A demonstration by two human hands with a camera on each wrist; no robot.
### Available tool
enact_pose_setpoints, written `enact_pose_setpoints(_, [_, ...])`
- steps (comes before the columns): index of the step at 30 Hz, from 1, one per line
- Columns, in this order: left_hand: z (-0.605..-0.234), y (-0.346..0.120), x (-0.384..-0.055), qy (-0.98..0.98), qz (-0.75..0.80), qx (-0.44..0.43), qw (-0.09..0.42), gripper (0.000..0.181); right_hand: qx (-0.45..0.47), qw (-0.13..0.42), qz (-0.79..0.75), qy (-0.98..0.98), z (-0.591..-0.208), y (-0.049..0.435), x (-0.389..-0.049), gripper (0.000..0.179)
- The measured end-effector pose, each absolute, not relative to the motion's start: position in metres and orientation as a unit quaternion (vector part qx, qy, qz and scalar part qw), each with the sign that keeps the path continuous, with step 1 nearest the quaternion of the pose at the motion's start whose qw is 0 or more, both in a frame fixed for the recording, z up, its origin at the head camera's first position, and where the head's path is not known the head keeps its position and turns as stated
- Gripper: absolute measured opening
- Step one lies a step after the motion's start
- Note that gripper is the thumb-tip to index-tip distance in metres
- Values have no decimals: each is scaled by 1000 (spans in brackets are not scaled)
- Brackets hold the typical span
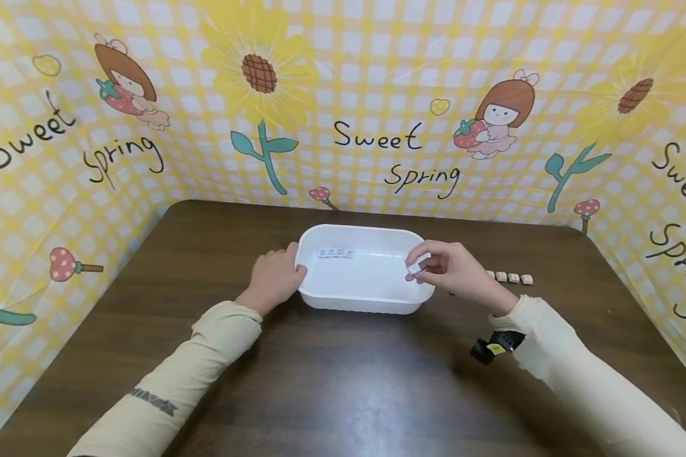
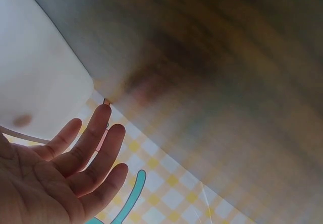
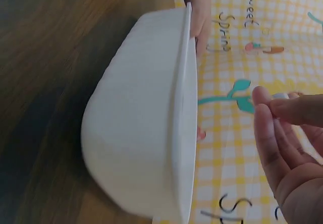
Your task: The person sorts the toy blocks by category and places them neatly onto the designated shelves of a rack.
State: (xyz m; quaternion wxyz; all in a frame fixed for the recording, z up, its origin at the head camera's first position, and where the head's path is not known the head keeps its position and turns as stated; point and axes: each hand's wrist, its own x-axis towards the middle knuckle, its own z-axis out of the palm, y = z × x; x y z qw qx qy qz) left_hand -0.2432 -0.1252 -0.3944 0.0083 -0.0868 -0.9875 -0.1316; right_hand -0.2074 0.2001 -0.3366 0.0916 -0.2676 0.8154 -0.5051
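Note:
A white plastic tub (image 1: 360,306) stands on the table. My left hand (image 1: 273,278) holds its left end, thumb over the rim; in the left wrist view the fingers (image 2: 96,168) spread outside the wall. Over the right end of the tub, my right hand (image 1: 456,270) pinches a small white block (image 1: 414,268) between thumb and fingertips. The right wrist view shows that block largely hidden by the fingers (image 3: 266,138). Several small white printed blocks (image 1: 335,253) sit in a row inside the tub, near the back left.
Right of the tub, several more small blocks (image 1: 513,278) stand in a row on the dark wooden table (image 1: 331,381), partly hidden by my right hand. A yellow checked cloth (image 1: 366,76) hangs around the back and sides.

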Motion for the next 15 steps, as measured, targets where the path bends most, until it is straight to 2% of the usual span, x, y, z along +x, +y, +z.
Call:
enact_pose_setpoints(8, [-396, -126, -245, -987, -129, -89, 10, 44, -186, 88, -483, 851, -349, 243, -207, 27])
enact_pose_setpoints(15, [-398, -126, -247, -988, -128, -91, 8, 45, -165, 41, -435, 884, -368, 287, -208, 26])
